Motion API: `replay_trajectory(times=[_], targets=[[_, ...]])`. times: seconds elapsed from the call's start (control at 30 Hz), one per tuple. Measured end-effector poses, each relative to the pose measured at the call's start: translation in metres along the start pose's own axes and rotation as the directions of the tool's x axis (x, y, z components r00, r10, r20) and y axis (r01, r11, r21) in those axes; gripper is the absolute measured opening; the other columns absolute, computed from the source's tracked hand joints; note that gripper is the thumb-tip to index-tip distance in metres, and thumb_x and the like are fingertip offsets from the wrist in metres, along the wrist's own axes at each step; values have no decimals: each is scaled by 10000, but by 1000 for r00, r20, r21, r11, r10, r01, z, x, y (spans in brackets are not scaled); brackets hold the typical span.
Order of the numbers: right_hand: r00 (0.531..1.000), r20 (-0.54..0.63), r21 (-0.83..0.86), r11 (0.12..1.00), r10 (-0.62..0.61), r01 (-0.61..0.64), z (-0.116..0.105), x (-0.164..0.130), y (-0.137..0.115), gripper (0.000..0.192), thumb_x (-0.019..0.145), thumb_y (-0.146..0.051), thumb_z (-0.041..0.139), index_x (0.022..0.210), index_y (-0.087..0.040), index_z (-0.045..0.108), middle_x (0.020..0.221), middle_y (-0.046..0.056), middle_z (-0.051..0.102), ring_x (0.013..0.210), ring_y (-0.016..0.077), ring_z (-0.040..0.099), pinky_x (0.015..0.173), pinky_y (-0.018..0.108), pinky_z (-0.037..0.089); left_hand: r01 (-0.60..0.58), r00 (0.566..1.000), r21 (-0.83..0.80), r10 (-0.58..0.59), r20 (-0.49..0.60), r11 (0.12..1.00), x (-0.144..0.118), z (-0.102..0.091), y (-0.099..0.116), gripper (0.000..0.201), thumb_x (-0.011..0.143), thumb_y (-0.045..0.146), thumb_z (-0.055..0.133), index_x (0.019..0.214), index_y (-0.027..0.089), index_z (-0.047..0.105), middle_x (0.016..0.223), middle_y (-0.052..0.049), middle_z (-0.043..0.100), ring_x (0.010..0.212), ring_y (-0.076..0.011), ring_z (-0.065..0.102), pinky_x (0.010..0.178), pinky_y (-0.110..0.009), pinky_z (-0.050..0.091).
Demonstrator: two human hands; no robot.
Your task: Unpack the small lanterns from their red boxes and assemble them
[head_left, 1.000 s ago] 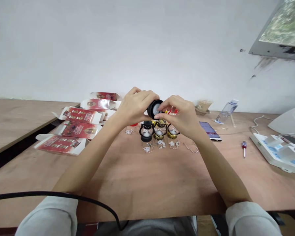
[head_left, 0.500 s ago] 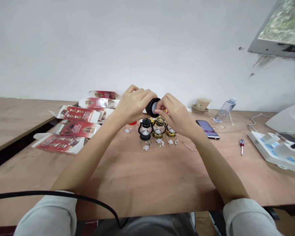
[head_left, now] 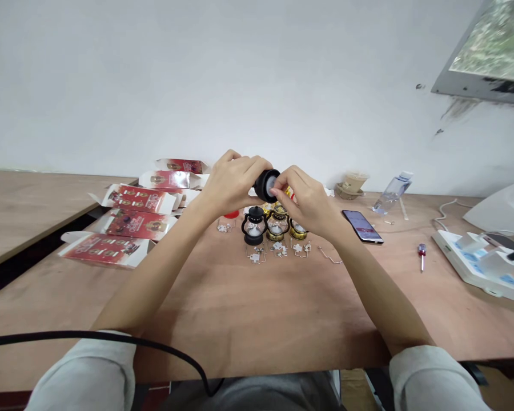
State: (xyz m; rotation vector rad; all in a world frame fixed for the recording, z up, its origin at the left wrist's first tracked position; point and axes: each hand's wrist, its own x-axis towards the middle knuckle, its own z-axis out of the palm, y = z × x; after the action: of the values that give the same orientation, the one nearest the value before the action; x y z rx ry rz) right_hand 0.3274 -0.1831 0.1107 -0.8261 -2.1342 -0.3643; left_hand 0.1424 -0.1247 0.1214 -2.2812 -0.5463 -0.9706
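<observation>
Gripping one black lantern (head_left: 266, 184), the left hand (head_left: 233, 184) and right hand (head_left: 305, 200) both clasp it above the desk (head_left: 261, 308). Three small lanterns (head_left: 276, 226) stand beneath; five red boxes (head_left: 132, 224) lie left.

Bright even light, soft shadows, edges warped, slightly blurred.

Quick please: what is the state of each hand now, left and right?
Left hand: closed, holding the small black round lantern part above the wooden table.
Right hand: fingertips pinched at the same part's pale face; what they grip cannot be told.
</observation>
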Motion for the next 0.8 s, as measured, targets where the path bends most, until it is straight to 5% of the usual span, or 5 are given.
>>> replay_trajectory(times=[0.33, 0.8], targets=[[961, -235, 247, 965, 143, -83, -9, -2, 2, 49, 911, -233, 438, 886, -215, 476, 915, 31, 629, 808, 119, 624, 748, 316, 525, 51, 999, -50, -52, -8, 997, -4, 3, -7, 338, 777, 407, 634, 1008, 191, 516, 833, -20, 688, 683, -158, 582, 725, -322, 376], [968, -154, 311, 940, 196, -140, -7, 1, -3, 115, 853, -207, 515, 772, -216, 435, 720, -32, 568, 670, 95, 564, 640, 280, 468, -33, 998, 16, 34, -52, 999, 0, -1, 3, 245, 822, 394, 568, 981, 208, 551, 820, -15, 686, 723, -168, 593, 727, -328, 356]])
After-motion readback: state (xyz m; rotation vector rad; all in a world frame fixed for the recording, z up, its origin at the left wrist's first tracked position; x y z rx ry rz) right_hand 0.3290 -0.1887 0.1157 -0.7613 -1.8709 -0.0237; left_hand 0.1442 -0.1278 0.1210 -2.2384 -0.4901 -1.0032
